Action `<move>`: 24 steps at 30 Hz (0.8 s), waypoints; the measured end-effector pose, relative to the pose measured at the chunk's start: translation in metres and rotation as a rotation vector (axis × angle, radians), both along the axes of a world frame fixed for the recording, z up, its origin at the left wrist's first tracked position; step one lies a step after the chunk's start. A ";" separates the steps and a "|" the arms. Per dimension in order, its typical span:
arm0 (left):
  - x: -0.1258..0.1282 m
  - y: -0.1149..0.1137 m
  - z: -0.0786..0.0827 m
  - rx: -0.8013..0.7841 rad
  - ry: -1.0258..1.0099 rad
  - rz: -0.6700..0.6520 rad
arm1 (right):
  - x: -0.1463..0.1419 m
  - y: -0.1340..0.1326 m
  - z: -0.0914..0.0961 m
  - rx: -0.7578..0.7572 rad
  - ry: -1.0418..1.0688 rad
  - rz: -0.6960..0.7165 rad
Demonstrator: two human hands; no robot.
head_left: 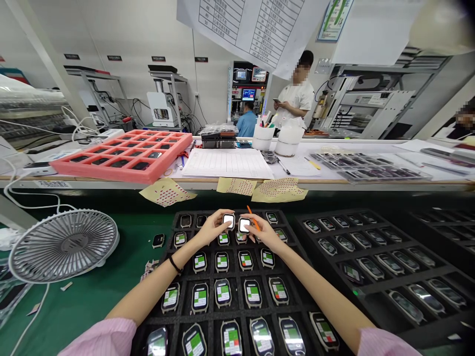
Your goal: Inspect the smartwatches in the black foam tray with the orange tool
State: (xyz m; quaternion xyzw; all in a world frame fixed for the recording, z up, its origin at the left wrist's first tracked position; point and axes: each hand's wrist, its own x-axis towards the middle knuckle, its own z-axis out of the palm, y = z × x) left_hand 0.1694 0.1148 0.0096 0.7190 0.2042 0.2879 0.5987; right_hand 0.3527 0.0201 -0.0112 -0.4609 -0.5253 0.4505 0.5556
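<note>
My left hand [215, 225] is closed around a smartwatch [229, 221] whose screen glows white. Beside it, my right hand [261, 230] grips a second smartwatch [244, 225], also lit white. An orange stick-like tool [254, 217] is held in the same right hand, slanting up past the fingers. Both watches are raised over the far part of a black foam tray [233, 272]. Rows of smartwatches lie in its pockets, many with green and white screens, a few with a red patch, such as this watch [245, 259].
A grey fan [65, 244] and a lone watch [158, 241] sit left on the green mat. More watch trays [371, 257] lie right. The shelf ahead carries a pink foam tray [148, 173], paper sheets [228, 163] and clear trays [386, 173]. Two people are at the back, another far right.
</note>
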 end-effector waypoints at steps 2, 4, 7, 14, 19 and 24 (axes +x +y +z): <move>0.000 0.000 0.001 -0.006 0.011 0.023 | 0.001 0.000 0.000 -0.009 -0.003 -0.040; 0.000 0.001 0.002 0.004 0.027 0.046 | 0.002 0.001 -0.001 -0.012 -0.008 -0.076; 0.000 0.002 0.001 0.028 0.036 0.061 | 0.002 0.001 -0.003 -0.027 -0.021 -0.116; 0.000 0.002 0.001 0.033 0.036 -0.009 | 0.003 0.002 -0.005 -0.024 -0.002 -0.109; -0.002 0.002 -0.001 0.021 0.022 -0.108 | 0.005 0.003 -0.008 -0.041 -0.035 -0.114; -0.002 0.004 -0.004 -0.004 0.011 -0.131 | 0.004 0.002 -0.005 -0.051 -0.023 -0.111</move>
